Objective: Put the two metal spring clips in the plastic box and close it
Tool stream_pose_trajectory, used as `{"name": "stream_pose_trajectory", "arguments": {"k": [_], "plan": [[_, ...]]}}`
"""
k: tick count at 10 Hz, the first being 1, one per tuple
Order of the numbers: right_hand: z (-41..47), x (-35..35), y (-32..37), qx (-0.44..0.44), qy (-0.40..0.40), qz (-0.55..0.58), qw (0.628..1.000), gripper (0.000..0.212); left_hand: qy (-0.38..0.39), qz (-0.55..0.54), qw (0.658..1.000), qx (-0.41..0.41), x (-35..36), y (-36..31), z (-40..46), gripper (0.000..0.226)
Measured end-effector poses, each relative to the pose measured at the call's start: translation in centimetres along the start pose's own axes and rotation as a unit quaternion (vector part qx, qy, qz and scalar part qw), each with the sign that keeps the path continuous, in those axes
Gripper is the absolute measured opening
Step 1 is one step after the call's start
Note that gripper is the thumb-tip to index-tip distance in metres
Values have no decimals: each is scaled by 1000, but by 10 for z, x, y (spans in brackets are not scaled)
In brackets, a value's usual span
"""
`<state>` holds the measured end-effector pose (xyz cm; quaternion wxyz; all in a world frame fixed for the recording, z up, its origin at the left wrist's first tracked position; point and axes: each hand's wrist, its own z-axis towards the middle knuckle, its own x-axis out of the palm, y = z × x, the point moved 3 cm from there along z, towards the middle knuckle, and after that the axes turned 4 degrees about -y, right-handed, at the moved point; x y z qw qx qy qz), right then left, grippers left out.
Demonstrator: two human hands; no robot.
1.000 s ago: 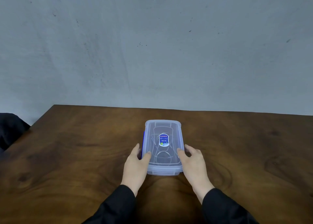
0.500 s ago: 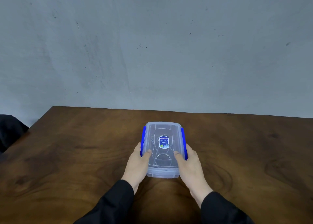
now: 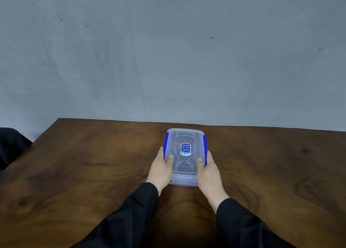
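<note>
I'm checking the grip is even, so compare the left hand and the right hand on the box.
The left hand sits slightly farther up the plastic box than the right hand. The left hand partly covers the left blue latch; the right hand partly covers the right blue latch. Both have the thumb on the clear lid, fingers down the side.

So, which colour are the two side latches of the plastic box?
Bright blue, both side latches of the plastic box; the head view shows them.
</note>
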<state>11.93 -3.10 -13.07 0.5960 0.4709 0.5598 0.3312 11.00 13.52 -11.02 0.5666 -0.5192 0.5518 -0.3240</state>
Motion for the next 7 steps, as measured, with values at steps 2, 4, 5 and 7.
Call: {"name": "stream_pose_trajectory", "arguments": {"k": [2, 4, 5, 7], "plan": [[14, 0, 3, 8, 19, -16, 1000, 48, -13, 9, 1000, -9, 6, 5, 13, 48], [16, 0, -3, 14, 25, -12, 1000, 54, -4, 7, 1000, -13, 6, 9, 18, 54], [5, -10, 4, 29, 45, -8, 999, 64, 7, -45, 999, -20, 2, 4, 10, 63], [-13, -107, -3, -5, -129, -10, 992, 36, -175, -39, 984, -1, -44, 66, -37, 38]]}}
